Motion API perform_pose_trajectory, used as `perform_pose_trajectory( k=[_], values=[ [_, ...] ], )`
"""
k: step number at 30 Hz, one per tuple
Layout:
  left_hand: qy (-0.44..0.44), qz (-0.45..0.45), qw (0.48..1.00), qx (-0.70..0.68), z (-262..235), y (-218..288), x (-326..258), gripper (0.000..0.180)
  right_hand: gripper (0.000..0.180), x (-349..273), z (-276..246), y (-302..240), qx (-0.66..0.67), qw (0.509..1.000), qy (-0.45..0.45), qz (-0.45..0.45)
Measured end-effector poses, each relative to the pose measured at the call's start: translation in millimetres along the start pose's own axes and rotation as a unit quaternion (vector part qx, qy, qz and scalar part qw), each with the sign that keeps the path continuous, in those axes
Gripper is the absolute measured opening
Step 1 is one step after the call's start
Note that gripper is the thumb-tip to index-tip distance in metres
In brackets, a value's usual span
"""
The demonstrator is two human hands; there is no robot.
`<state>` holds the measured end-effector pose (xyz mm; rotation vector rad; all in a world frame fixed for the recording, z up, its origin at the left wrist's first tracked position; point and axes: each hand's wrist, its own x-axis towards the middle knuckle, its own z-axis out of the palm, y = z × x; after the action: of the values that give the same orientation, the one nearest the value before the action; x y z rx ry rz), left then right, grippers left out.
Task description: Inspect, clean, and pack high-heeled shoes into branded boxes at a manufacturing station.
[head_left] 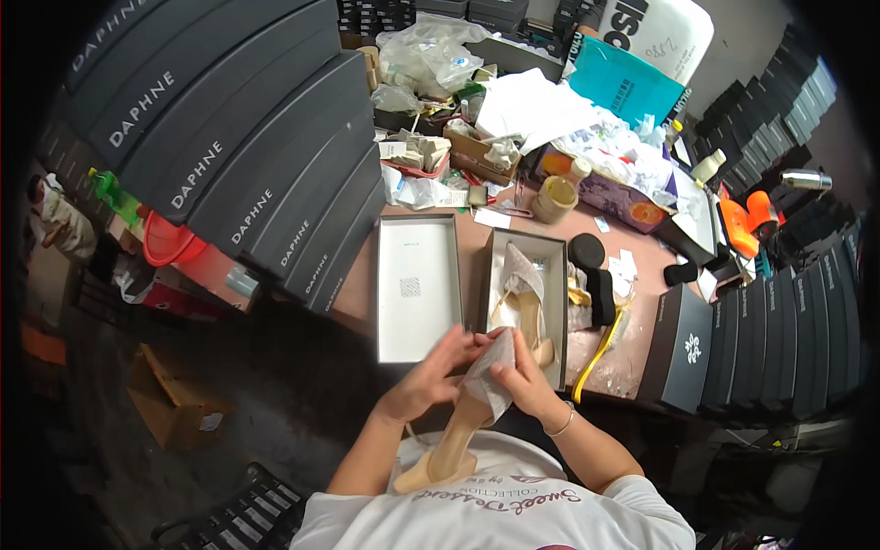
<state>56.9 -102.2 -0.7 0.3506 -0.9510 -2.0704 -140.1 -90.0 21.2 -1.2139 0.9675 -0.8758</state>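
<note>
beige shoe (447, 449) with speckled pale-grey front near, white-lined lid (412, 321) bearing a grey checked square, dark-grey boxes (229, 137) with pale lettering left, yellow brush (597, 356) right, teal sheet (623, 84) far right, red basin (170, 240) left, pinkish-brown table (359, 302)

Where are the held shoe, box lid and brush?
Held shoe (466, 420): head view, on its insole.
Box lid (417, 291): head view, on its pale inner face.
Brush (601, 352): head view, on its yellow handle.

Left of the hands (427, 378) blurred, held shoe (466, 418) partly hidden, dark box stack (275, 137) cut off
</note>
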Motion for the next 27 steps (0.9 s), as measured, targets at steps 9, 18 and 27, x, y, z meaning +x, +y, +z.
perform_pose_trajectory(
  k=[9,18,27],
  values=[
    [0.143,0.012,0.99,0.008,-27,-20,18,0.051,0.044,204,-112,-74,-0.443,0.866,0.187,-0.135],
    [0.142,0.033,0.974,0.171,-24,-9,31,0.04,0.025,339,-213,-55,-0.582,0.758,0.248,-0.157],
    [0.119,0.021,0.98,0.16,6,-13,15,0.062,0.017,140,-134,-102,-0.29,0.921,0.189,-0.181]
  ],
)
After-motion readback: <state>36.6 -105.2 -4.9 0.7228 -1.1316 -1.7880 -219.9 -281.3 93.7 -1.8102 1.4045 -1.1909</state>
